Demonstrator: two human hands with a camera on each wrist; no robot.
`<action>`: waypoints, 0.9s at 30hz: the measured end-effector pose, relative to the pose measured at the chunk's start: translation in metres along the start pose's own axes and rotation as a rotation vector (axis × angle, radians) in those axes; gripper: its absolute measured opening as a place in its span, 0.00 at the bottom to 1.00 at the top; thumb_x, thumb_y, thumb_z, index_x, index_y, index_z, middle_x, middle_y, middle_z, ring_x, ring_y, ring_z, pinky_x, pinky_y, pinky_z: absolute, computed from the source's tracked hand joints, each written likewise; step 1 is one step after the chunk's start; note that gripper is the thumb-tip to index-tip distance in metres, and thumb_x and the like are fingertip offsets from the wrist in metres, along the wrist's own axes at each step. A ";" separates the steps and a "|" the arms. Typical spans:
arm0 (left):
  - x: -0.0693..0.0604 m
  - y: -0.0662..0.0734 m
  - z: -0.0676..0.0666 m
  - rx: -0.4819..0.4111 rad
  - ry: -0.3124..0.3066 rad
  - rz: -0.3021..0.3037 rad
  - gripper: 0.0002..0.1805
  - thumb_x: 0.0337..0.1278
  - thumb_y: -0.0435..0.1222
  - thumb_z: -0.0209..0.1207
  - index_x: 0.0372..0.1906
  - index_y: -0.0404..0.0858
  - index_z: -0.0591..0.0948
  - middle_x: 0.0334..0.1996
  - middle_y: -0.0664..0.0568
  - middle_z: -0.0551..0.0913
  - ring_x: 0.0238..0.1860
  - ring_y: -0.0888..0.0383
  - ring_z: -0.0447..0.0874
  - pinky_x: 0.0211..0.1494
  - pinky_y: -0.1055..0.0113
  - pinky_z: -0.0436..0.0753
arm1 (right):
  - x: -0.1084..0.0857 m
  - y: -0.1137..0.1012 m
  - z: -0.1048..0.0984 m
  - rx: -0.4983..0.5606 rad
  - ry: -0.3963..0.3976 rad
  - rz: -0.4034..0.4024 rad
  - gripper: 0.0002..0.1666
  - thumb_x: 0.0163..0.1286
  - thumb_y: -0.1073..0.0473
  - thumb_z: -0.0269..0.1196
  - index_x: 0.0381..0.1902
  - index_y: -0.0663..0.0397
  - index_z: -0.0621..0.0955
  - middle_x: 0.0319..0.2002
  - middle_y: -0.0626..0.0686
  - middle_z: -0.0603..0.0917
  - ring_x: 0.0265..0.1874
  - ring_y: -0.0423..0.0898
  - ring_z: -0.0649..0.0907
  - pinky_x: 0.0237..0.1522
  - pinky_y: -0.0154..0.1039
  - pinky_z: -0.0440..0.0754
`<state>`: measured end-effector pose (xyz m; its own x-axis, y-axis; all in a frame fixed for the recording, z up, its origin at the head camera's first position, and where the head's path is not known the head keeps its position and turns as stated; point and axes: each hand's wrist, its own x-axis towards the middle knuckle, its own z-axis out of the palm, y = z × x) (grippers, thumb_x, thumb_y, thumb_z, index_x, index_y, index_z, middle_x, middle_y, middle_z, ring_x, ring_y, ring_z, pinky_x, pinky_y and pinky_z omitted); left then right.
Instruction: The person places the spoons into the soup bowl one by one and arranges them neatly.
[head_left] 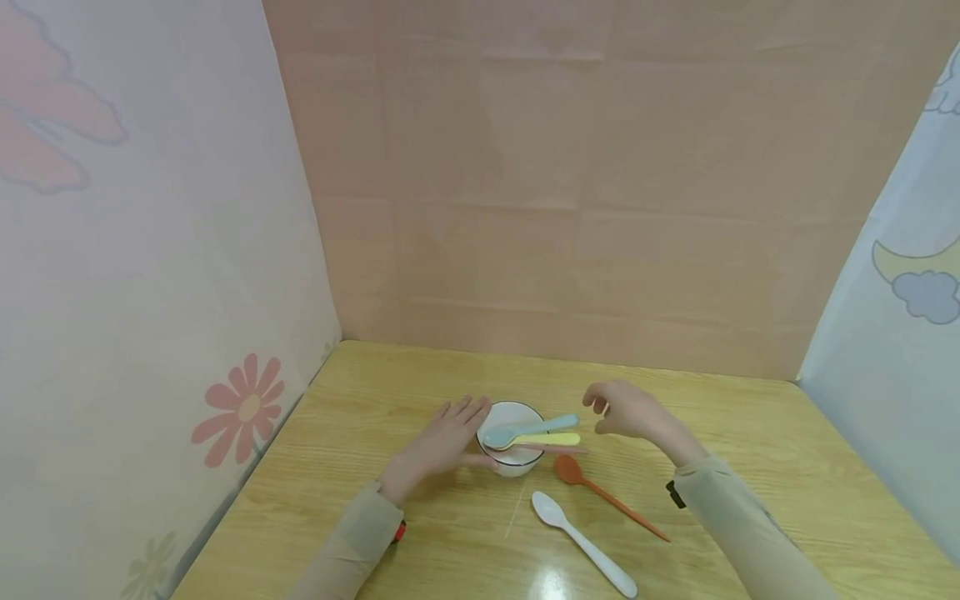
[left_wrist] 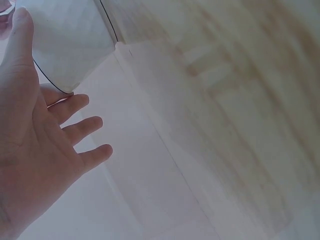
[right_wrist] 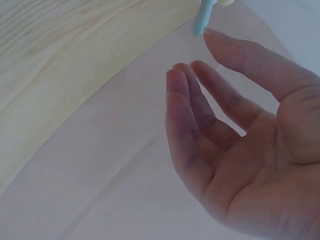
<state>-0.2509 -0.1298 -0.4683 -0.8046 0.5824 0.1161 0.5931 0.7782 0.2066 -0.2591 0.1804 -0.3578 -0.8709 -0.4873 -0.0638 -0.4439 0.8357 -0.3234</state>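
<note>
A white bowl with a dark rim (head_left: pixel 513 412) stands on the table. Across it lie a light blue spoon (head_left: pixel 557 423), a yellow spoon (head_left: pixel 564 438) and a pink spoon (head_left: pixel 568 449), handles pointing right. My left hand (head_left: pixel 435 450) holds the bowl's left side between thumb and index finger; in the left wrist view the same hand (left_wrist: pixel 40 135) has its other fingers spread beside the bowl (left_wrist: pixel 70 45). Just right of the handles is my right hand (head_left: pixel 637 412). The right wrist view shows this hand (right_wrist: pixel 240 135) empty, fingers loosely bent, near the blue handle (right_wrist: pixel 202 17).
An orange spoon (head_left: pixel 615 502) lies on the table to the bowl's lower right, and a white spoon (head_left: pixel 588 550) lies nearer the front. A tan cloth backdrop (head_left: pixel 562 208) rises behind the wooden table (head_left: pixel 450 542), with patterned cloth on both sides.
</note>
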 end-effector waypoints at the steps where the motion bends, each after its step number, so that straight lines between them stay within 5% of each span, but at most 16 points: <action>1: 0.000 0.000 0.000 0.000 0.000 -0.001 0.55 0.56 0.67 0.55 0.78 0.36 0.55 0.78 0.44 0.57 0.78 0.39 0.54 0.76 0.38 0.60 | -0.002 0.001 -0.001 0.005 0.005 0.003 0.21 0.53 0.68 0.72 0.46 0.65 0.81 0.39 0.60 0.85 0.36 0.52 0.85 0.37 0.45 0.84; 27: 0.001 -0.001 0.000 0.010 0.001 -0.002 0.55 0.56 0.67 0.55 0.78 0.36 0.55 0.78 0.44 0.58 0.78 0.39 0.54 0.76 0.38 0.60 | -0.033 0.031 0.015 0.120 0.021 0.049 0.20 0.55 0.66 0.73 0.45 0.65 0.82 0.36 0.57 0.84 0.36 0.51 0.85 0.37 0.44 0.85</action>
<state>-0.2523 -0.1304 -0.4687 -0.8055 0.5810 0.1164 0.5921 0.7814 0.1968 -0.2410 0.2188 -0.3804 -0.8959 -0.4399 -0.0625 -0.3733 0.8215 -0.4310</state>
